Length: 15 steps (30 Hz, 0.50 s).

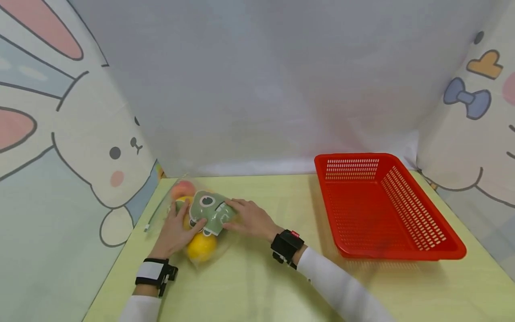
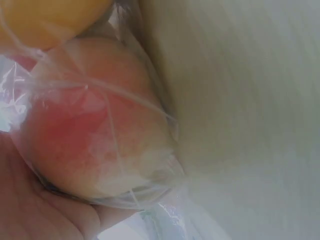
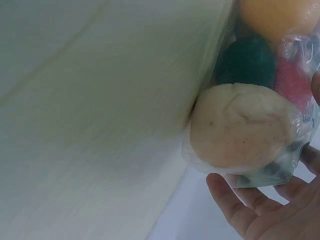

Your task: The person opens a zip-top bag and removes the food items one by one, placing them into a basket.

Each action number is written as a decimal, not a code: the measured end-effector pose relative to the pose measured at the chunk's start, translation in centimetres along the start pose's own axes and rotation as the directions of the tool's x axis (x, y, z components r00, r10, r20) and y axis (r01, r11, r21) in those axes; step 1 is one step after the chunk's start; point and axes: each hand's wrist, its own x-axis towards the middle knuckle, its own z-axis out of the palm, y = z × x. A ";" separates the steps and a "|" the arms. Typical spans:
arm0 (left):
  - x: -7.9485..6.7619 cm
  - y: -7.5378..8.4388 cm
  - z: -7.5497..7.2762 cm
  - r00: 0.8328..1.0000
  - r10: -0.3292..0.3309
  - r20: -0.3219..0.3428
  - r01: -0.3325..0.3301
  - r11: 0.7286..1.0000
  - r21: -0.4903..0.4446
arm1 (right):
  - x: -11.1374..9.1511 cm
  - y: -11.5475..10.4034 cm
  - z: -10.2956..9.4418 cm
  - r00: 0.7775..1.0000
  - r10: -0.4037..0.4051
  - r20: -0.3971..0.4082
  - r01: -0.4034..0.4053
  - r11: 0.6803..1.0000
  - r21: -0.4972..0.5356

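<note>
A clear plastic zip bag [image 1: 220,218] with a green cartoon face printed on it lies at the left of the table. Inside are round, fruit-like pieces: a yellow one [image 1: 202,247], a pink-red one [image 2: 95,120], a dark green one [image 3: 247,62] and a pale beige one [image 3: 240,125]. My left hand [image 1: 174,235] holds the bag's left side, thumb over the printed front. From the other side my right hand [image 1: 254,220] grips its right edge, fingers at the top corner and thumb lower down. Both wrists wear black straps.
A red plastic basket [image 1: 362,214] with slotted walls stands on the right of the pale green table [image 1: 257,286]. A whitish cloth backdrop [image 1: 257,89] rises behind the table, and panels with cartoon animals flank both sides.
</note>
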 end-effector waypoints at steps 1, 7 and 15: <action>0.1 0.2 0.2 1.000 0.007 0.004 -0.007 1.000 -0.002 | -0.4 0.1 -0.1 1.000 0.004 -0.010 -0.004 1.000 0.005; 0.8 2.0 1.3 0.999 0.040 0.030 -0.039 0.999 -0.010 | -2.8 1.1 -0.8 0.997 0.022 -0.080 -0.019 0.999 0.035; 1.2 4.6 2.7 0.992 0.104 0.066 -0.103 0.995 -0.006 | -6.3 2.0 -1.6 0.985 0.049 -0.163 -0.045 0.999 0.026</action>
